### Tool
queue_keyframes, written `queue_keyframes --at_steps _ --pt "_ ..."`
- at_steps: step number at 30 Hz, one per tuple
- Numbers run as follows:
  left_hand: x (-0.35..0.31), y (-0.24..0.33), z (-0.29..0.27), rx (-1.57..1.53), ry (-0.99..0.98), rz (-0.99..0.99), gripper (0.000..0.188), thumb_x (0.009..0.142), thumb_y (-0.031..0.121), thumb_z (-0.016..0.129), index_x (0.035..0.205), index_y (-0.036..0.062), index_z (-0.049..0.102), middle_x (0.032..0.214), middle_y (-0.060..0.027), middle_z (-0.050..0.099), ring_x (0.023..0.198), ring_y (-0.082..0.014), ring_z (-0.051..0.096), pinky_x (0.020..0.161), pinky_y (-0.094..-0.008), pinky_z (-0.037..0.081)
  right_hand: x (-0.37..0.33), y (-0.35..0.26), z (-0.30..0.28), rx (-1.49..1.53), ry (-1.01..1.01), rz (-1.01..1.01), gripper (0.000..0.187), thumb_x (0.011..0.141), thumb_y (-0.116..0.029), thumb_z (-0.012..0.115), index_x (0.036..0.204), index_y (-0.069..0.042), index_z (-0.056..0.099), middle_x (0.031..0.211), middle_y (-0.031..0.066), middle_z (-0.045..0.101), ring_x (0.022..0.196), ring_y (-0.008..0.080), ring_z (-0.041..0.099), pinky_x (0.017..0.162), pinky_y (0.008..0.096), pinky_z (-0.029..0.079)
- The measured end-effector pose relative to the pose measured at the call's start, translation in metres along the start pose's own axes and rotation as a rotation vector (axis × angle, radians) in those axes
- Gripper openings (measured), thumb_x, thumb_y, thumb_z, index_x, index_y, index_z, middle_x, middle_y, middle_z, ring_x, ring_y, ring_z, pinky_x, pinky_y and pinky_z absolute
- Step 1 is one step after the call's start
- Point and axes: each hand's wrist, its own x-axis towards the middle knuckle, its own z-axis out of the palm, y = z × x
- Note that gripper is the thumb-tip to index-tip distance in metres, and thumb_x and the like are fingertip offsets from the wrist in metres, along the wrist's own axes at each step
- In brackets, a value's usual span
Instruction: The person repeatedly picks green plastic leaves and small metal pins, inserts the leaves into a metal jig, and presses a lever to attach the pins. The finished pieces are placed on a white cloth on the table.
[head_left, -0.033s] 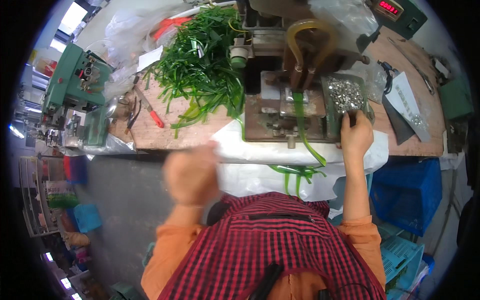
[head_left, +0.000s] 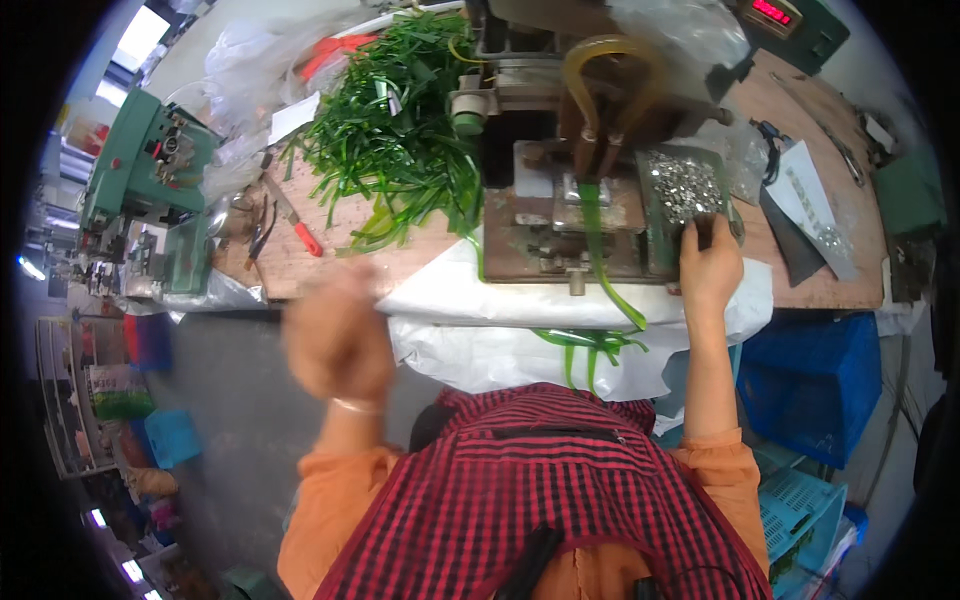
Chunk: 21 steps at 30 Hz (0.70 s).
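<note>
My right hand [head_left: 711, 262] is at the near edge of a tray of small shiny metal pieces [head_left: 685, 187], fingers curled and tips among the pieces; what they pinch, if anything, is hidden. Smeared by motion, my left hand [head_left: 338, 335] is in the air off the table's front edge, left of the white sheet [head_left: 440, 285]. A long green strip [head_left: 600, 262] hangs from the press machine [head_left: 590, 150] down over its base toward me. More green strips [head_left: 583, 343] lie on the white sheet over my lap.
A large heap of green strips [head_left: 400, 150] lies left of the machine. Near it are a red-handled knife [head_left: 305, 236] and dark pliers [head_left: 264, 232]. A green machine [head_left: 135, 190] stands far left, a digital counter [head_left: 790, 35] back right. A blue crate [head_left: 815, 385] sits below at right.
My left hand has swung left and slightly down, away from the machine. My right hand stays at the tray of metal pieces. The whole view has shifted slightly.
</note>
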Motion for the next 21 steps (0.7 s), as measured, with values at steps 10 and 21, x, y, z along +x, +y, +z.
queue_keyframes --at_steps 10,21 --pt "-0.019 -0.182 0.047 0.762 -1.013 -0.380 0.014 0.079 0.012 0.073 0.092 0.0069 0.074 0.103 -0.0151 0.068 0.094 -0.0322 0.064 0.082 -0.0403 0.052 0.007 -0.001 -0.001 0.318 0.117 0.074 0.015 0.085 -0.009 0.068 0.098 -0.003 0.073 0.093 0.0153 0.071 0.087 0.0306 0.067 0.077 0.0367 0.052" --pt "0.039 -0.095 0.096 -0.313 -0.426 -0.751 0.031 0.099 0.008 0.058 0.129 0.0041 0.062 0.112 -0.0078 0.072 0.093 -0.0072 0.060 0.080 -0.0233 0.048 0.004 -0.077 -0.052 0.894 -0.110 -0.015 0.016 0.085 -0.001 0.068 0.101 0.002 0.070 0.095 0.0079 0.072 0.089 0.0130 0.066 0.083 0.0260 0.051"
